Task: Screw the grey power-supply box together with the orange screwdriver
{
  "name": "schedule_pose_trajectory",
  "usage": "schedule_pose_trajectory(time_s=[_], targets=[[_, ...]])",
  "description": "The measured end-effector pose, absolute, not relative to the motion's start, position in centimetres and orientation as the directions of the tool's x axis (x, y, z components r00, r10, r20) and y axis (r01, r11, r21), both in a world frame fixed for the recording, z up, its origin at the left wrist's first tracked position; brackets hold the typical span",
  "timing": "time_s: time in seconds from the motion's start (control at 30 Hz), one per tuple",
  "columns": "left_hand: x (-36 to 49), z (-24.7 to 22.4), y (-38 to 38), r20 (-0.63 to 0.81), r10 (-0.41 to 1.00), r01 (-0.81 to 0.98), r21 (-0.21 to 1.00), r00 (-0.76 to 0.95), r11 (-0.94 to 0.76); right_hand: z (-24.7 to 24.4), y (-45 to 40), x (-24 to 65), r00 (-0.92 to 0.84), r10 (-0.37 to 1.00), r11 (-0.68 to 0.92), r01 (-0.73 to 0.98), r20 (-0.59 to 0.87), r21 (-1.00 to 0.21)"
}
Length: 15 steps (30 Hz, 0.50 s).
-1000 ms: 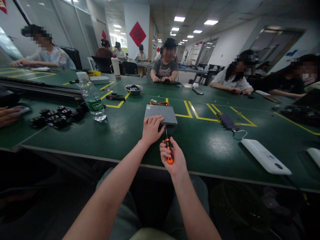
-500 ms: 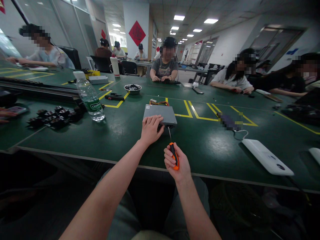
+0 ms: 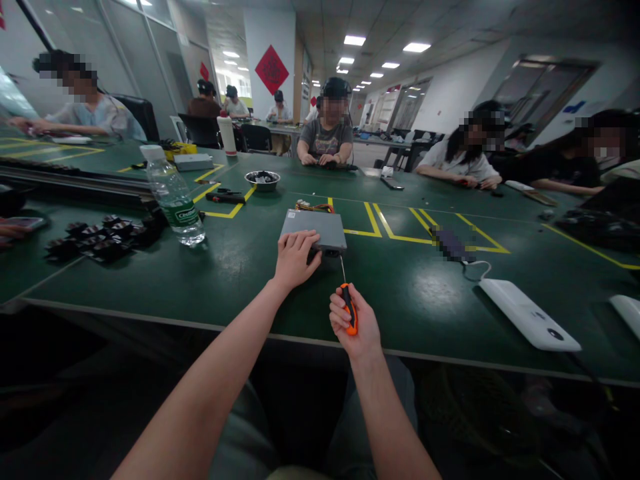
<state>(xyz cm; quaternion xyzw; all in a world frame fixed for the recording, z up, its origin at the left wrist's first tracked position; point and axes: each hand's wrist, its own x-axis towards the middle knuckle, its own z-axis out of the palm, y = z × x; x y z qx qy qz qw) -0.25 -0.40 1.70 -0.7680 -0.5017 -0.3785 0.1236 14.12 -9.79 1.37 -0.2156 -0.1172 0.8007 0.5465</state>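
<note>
A grey metal box with colored wires at its far side sits on the green table. My left hand lies on the box's near left part, fingers spread over the top and the thumb at the front edge. My right hand is wrapped round the orange and black handle of a screwdriver. The screwdriver's shaft points away from me, its tip at the near right corner of the box's front face. Whether the tip touches the box is too small to tell.
A water bottle and black parts stand at the left. Beyond are a metal bowl and black tool. At the right lie a white device with a cable and a dark phone-like object. People sit around the table.
The screwdriver tip has moved from the middle of the box's front face to its right corner. The view has shifted slightly, and my left hand still rests on the box.
</note>
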Motion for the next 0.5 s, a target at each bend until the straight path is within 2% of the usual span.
schedule_pose_trajectory(time_s=[0.27,0.37,0.4,0.47,0.5], targets=[[-0.1,1.7,-0.5,0.702,0.684,0.863,0.205,0.198,-0.461,1.7,-9.7,13.6,-0.228,0.930,-0.333,-0.852,-0.287,-0.404],[-0.2,1.9,-0.8,0.707,0.676,0.850,0.210,0.210,-0.484,2.4,-10.8,13.9,-0.348,0.884,-0.453,-0.803,-0.312,-0.387],[-0.4,1.9,-0.8,0.719,0.667,0.840,0.228,0.196,-0.492,2.7,-11.0,14.2,-0.385,0.874,-0.482,-0.771,-0.298,-0.417],[-1.1,2.0,-0.3,0.750,0.657,0.808,0.339,0.078,-0.482,3.1,-10.7,14.9,-0.346,0.903,-0.430,-0.723,-0.255,-0.541],[-1.6,1.9,0.2,0.747,0.662,0.768,0.458,-0.060,-0.448,3.3,-10.0,15.3,-0.221,0.947,-0.319,-0.721,-0.233,-0.615]])
